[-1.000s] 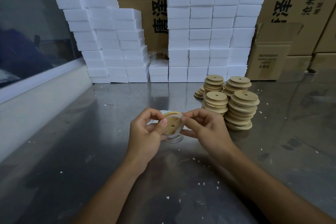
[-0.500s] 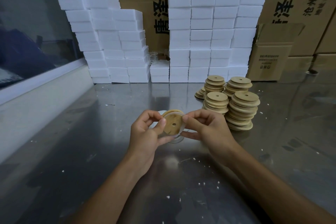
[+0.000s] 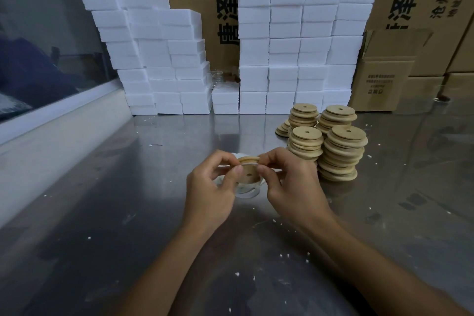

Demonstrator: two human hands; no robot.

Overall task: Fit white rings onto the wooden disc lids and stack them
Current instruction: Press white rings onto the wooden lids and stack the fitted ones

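A: Where's the lid right now?

B: Round pale wooden disc lid with a centre hole (image 3: 248, 174), held up just above the steel tabletop (image 3: 128, 200), between both hands, tilted toward the person. Left hand (image 3: 209, 188) pinches its left edge, thumb on the face. Right hand (image 3: 289, 182) pinches the right edge, fingers (image 3: 266, 173) curled on the rim.

A: And the ring?

B: Thin white flexible ring (image 3: 246, 191) sags below and behind the disc, looks partly on. Can't tell how much of it sits in the groove, the thumbs cover that.

A: Handling?

B: My guess: the disc is light and stiff, won't flex, so grip it by the rim and keep the faces free. The ring looks soft and stretchy and could slip or pop off one side while the other is pushed on. Better to work round the edge with the thumbs.

A: Where does it go after?

B: Stacks of the same wooden discs (image 3: 341, 154) stand to the right, just beyond the right hand. The nearest stack leans a bit, so set it down gently. White foam blocks (image 3: 295, 41) and brown cardboard boxes (image 3: 384, 79) line the back. White crumbs lie scattered on the tabletop.
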